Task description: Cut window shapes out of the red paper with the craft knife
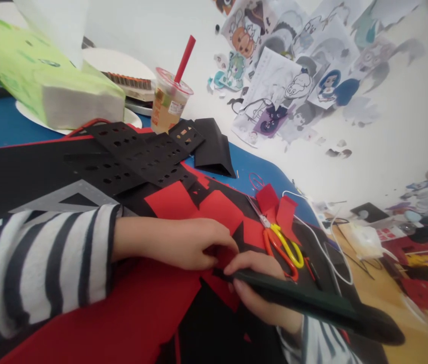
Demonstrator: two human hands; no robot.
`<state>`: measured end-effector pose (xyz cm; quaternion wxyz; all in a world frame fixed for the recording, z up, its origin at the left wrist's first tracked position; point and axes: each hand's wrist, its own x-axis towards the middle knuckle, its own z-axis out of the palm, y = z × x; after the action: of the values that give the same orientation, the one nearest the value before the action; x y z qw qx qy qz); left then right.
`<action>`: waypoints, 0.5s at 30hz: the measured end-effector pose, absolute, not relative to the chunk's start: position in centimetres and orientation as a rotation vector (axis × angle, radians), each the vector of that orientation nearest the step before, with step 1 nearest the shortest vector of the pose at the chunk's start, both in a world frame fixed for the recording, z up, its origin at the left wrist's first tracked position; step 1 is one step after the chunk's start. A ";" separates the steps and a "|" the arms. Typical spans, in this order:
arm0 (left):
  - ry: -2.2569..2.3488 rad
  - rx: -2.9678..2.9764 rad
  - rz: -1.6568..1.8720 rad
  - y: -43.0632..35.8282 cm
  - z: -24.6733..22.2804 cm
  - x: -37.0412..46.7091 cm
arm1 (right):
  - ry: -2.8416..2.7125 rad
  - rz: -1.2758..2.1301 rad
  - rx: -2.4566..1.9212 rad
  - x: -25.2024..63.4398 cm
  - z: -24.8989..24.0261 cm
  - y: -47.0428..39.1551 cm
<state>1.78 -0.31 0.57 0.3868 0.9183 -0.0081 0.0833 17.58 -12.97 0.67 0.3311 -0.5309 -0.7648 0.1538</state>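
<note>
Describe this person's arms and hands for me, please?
The left hand and right hand wear no gloves. The left sleeve is white with broad dark stripes and a dark-edged cuff, leaving some forearm bare. The right sleeve is striped likewise, mostly out of frame.

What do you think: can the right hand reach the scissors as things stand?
Probably yes: the scissors lie close beside the right hand, and nothing seems to lie over them. However, that hand holds a long dark tool, so it may need to release it first.
</note>
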 end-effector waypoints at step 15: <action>-0.004 2.355 0.220 -0.3 0.3 1.8 | -1.969 0.365 -1.463 17.5 0.5 -13.5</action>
<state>1.77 -0.29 0.30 0.3786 0.9215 -0.0016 0.0861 17.53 -13.52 0.47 0.3249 -0.5580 -0.7508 0.1391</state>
